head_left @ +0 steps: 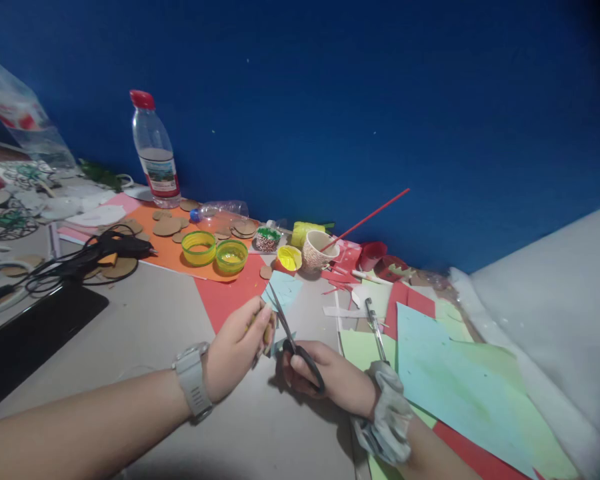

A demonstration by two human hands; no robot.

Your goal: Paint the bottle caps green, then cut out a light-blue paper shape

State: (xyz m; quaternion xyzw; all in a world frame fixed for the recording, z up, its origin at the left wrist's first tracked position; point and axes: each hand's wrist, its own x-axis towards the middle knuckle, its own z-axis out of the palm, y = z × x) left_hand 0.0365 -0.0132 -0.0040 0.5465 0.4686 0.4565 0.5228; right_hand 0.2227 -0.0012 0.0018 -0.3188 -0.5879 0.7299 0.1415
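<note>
My right hand [330, 375] grips a pair of black-handled scissors [283, 317], its fingers in the loops. The blades point up and to the left, nearly together. Close by on the left, my left hand [235, 350] is closed, with a watch on its wrist. A bit of something yellowish shows between its fingers, mostly hidden, so I cannot make out what it is. Behind the blades lies a light blue piece of paper [289, 288] on the table, its near part hidden by the scissors. Further back stands a small cup with yellow inside [289, 259].
Two yellow-green bowls [199, 249] sit on orange paper [150, 223] among cardboard discs. A patterned cup [320, 250] holds a red stick [370, 217]. Blue and green paper sheets [455, 380] and a pen [375, 327] lie right. A glue gun [123, 247], phone [45, 340] and bottle [155, 157] are left.
</note>
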